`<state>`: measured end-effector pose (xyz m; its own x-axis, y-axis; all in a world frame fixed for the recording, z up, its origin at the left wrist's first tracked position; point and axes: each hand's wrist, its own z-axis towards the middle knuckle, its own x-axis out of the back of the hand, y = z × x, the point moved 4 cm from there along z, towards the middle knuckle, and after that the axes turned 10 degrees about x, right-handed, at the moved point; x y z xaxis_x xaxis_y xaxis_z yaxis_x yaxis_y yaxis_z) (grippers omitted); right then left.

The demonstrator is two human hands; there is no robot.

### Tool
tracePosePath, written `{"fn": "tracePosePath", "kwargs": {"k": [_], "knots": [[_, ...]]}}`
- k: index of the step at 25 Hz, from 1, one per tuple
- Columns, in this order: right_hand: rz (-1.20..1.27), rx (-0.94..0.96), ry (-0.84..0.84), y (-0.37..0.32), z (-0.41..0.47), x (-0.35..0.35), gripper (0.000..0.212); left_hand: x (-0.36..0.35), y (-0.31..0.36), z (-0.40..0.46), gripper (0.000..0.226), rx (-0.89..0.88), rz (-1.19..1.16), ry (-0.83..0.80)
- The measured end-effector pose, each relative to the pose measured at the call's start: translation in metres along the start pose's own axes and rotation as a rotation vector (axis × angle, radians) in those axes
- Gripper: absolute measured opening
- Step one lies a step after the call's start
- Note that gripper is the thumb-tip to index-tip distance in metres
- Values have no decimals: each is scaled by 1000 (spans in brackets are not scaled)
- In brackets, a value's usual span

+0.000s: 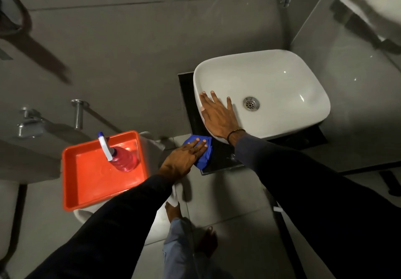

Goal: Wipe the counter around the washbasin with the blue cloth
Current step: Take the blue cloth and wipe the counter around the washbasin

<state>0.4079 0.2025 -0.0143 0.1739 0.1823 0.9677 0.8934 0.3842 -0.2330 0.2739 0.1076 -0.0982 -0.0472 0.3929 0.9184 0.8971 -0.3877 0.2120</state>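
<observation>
No label or writing can be read on anything here; the bottle's side is too dim to make out.

The left hand [184,158] lies flat, fingers straight and close together, pressed palm-down on the blue cloth [202,154]. The cloth is bunched under its fingertips and spills out past them, on the near-left corner of the dark counter [219,159]. The hand grips nothing; it only bears down on the cloth.

The right hand [219,116] is spread wide, fingers fanned, palm resting on the left rim of the white basin [271,83], with its fingertips reaching over into the bowl. It holds nothing. A dark band circles its wrist. The drain [251,104] sits just beyond its fingertips.

The cloth lies just below the right wrist, close beside the basin's near-left wall, apart from the right hand.

Left of the left hand, an orange tray [86,181] holds a spray bottle [121,157] of pink liquid.
</observation>
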Motion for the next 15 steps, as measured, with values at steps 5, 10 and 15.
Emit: {"fn": "tracePosePath", "kwargs": {"k": [5, 10, 15], "knots": [[-16, 5, 15, 0, -3, -5, 58, 10, 8, 24, 75, 151, 9, 64], [4, -25, 26, -1, -10, -4, 57, -26, 43, -15, 82, -53, 139, 29], [3, -48, 36, -2, -8, -3, 55, -11, 23, 9, 77, -29, 198, 38]]}}
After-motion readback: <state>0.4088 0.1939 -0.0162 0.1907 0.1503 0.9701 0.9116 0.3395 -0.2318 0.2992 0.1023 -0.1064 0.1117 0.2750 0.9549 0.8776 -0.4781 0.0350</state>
